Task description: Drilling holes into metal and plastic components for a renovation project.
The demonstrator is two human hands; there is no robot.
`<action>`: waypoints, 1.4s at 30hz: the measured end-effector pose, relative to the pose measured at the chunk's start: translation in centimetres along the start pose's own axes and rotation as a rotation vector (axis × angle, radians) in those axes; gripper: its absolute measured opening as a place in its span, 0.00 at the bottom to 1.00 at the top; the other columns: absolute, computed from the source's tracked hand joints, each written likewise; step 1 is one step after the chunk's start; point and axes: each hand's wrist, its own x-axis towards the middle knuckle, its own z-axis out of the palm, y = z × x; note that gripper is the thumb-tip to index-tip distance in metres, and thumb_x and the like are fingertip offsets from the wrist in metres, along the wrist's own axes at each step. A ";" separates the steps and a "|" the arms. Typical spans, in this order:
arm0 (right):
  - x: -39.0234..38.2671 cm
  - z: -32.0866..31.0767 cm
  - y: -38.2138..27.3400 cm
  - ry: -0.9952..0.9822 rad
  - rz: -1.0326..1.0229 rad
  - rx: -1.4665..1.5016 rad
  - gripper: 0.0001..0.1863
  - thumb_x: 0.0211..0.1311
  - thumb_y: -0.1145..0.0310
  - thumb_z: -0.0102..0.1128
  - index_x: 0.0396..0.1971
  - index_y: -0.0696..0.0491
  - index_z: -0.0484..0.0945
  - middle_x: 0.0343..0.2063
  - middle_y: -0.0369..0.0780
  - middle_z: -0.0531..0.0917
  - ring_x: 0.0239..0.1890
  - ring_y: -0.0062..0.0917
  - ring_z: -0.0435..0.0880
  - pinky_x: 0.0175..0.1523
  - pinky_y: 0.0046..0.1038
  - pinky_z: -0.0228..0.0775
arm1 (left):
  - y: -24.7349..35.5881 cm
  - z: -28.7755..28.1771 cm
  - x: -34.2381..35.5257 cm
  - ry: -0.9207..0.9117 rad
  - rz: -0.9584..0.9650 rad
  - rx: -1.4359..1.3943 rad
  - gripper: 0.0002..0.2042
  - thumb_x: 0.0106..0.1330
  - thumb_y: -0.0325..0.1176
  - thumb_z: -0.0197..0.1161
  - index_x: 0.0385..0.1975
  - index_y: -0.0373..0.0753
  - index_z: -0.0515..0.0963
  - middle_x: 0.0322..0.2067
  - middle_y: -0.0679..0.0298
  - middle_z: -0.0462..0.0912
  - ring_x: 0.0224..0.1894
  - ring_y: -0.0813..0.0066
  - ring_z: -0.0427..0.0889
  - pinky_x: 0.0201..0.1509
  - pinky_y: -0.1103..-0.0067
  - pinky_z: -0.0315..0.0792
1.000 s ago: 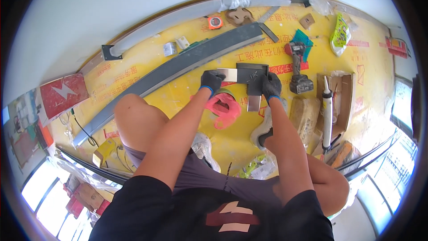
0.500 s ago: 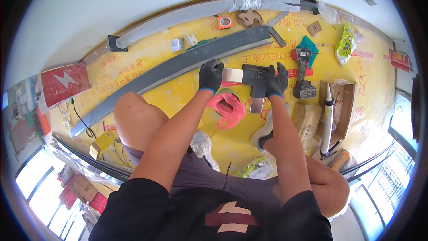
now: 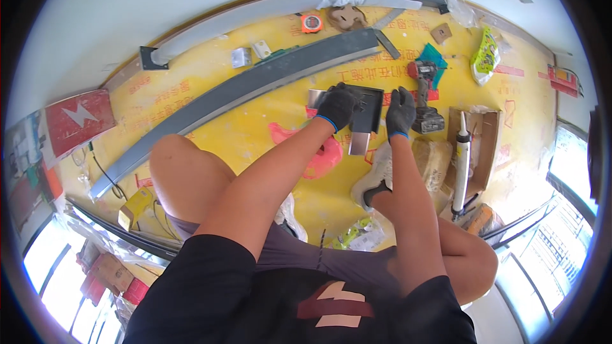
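Squatting on the yellow floor [image 3: 255, 134], a person holds a dark metal piece [image 3: 368, 109] with 2 gloved hands. The left hand [image 3: 336, 106] has its fingers closed around the left side of the piece. The right hand [image 3: 401, 110] touches its right edge, but I cannot tell if those fingers grip it or just press on it. The piece sits low over the floor, right in front of the person's knees, between the 2 hands. One shiny part sticks out to the left and another hangs down toward a shoe [image 3: 376, 175].

A long gray strip [image 3: 242, 89] lies on the floor just past the hands. A drill [image 3: 426, 99] lies just to the right of the right hand. A tape measure [image 3: 311, 22] sits far off near the wall, and a caulk gun [image 3: 460, 169] rests on a cardboard box [image 3: 488, 140] to the right. A pink bag [image 3: 319, 153] lies under the left arm.

It looks like the person is lining up or fitting the metal piece by hand. A next move would need both hands to keep the piece steady and square.
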 end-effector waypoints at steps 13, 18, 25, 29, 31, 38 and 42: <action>0.0 1.3 -3.5 -0.022 -0.083 0.207 0.19 0.66 0.62 0.65 0.52 0.56 0.81 0.45 0.47 0.85 0.50 0.37 0.84 0.57 0.35 0.74 | -13.4 -15.4 4.3 -0.265 -0.500 0.510 0.23 0.71 0.54 0.54 0.51 0.43 0.83 0.56 0.51 0.81 0.62 0.48 0.73 0.66 0.52 0.65; 0.6 -0.1 -5.5 -0.034 -0.057 0.189 0.19 0.65 0.62 0.65 0.52 0.57 0.81 0.46 0.47 0.86 0.50 0.37 0.85 0.58 0.35 0.74 | -13.7 -16.1 4.4 -0.408 -0.514 0.435 0.25 0.73 0.55 0.50 0.55 0.42 0.79 0.57 0.51 0.81 0.64 0.47 0.72 0.70 0.51 0.59; 0.3 -1.0 -6.0 -0.079 -0.084 0.211 0.18 0.66 0.63 0.64 0.51 0.58 0.82 0.44 0.48 0.87 0.49 0.35 0.86 0.57 0.35 0.75 | -14.0 -16.9 4.4 -0.452 -0.309 0.437 0.18 0.70 0.48 0.60 0.54 0.48 0.79 0.53 0.51 0.83 0.61 0.49 0.74 0.64 0.53 0.61; -0.7 -0.4 -9.2 -0.266 0.043 0.424 0.19 0.70 0.58 0.63 0.52 0.56 0.82 0.39 0.42 0.87 0.42 0.26 0.85 0.47 0.28 0.76 | -11.0 -16.5 4.7 -0.127 -0.223 0.041 0.14 0.75 0.43 0.55 0.52 0.44 0.79 0.49 0.47 0.83 0.55 0.44 0.78 0.58 0.56 0.70; -1.1 0.2 -11.9 -0.409 0.039 0.523 0.20 0.74 0.53 0.60 0.52 0.52 0.83 0.30 0.34 0.82 0.31 0.15 0.79 0.33 0.20 0.70 | -8.0 -15.0 4.9 -0.074 -0.102 -0.259 0.14 0.77 0.41 0.53 0.52 0.40 0.78 0.48 0.44 0.83 0.53 0.41 0.79 0.56 0.59 0.73; 0.5 -0.5 -15.6 -0.459 0.154 0.728 0.16 0.73 0.60 0.59 0.40 0.58 0.85 0.23 0.33 0.79 0.26 0.17 0.73 0.32 0.25 0.65 | 1.1 -14.0 4.1 -0.001 0.072 -0.469 0.14 0.78 0.37 0.52 0.52 0.35 0.77 0.38 0.52 0.84 0.40 0.58 0.84 0.46 0.68 0.76; 3.9 -1.9 -13.4 -0.214 -0.056 0.636 0.16 0.76 0.59 0.57 0.35 0.55 0.85 0.19 0.30 0.74 0.22 0.12 0.71 0.25 0.19 0.59 | 2.6 -17.6 5.1 -0.512 -0.069 -0.970 0.13 0.75 0.40 0.52 0.49 0.40 0.77 0.26 0.62 0.77 0.23 0.71 0.77 0.27 0.72 0.69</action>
